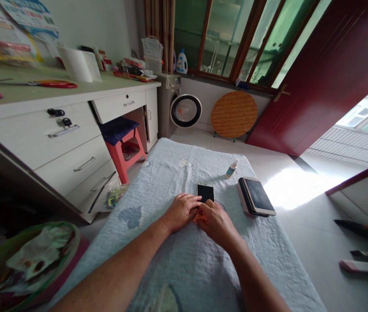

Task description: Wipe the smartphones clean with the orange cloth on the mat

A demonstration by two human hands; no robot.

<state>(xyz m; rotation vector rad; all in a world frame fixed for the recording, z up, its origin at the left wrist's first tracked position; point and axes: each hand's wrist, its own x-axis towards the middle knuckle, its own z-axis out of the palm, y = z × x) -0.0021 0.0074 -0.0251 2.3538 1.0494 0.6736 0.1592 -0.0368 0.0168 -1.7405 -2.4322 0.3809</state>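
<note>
Cover: pale blue quilted cloth table cover (184,264), matt, puckered, stained in spots.
Phone: small white-edged phone with black glass face (205,191), glossy, smooth.
Stack: stack of gold-edged dark-glass phones (257,196), smooth sheen.
Bottle: small clear plastic spray bottle (231,169), smooth.
Drawers: white laminate desk drawers (73,147), satin; bright metal handles.
Floor: pale tiled floor (304,190), glossy, glare.

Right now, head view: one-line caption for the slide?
Left hand and right hand meet on a pale quilt by a phone; a stack of phones and a bottle lie to the right.
</note>
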